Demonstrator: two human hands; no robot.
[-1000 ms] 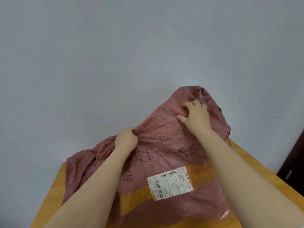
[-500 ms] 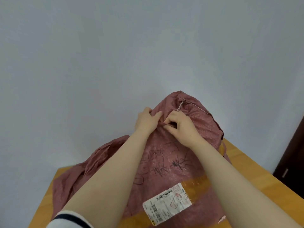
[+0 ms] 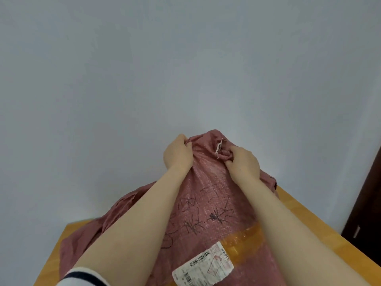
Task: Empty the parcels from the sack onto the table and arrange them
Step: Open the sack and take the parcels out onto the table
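Note:
A dusty-pink woven sack (image 3: 208, 203) stands bulging on the wooden table (image 3: 309, 221). It carries black scribbled writing, a band of amber tape and a white shipping label (image 3: 204, 265). My left hand (image 3: 178, 153) grips a bunch of fabric at the sack's top left. My right hand (image 3: 243, 162) grips the fabric at the top right, beside a frayed white thread. No parcel shows; whatever is inside is hidden by the sack.
A plain pale wall fills the view behind the table. A dark door or cabinet edge (image 3: 362, 213) stands at the far right. Loose sack fabric (image 3: 82, 244) spreads over the table's left side.
Both hands have climbed from the sack's middle to its top and now clutch the fabric a little apart. The sack's top has been pulled higher.

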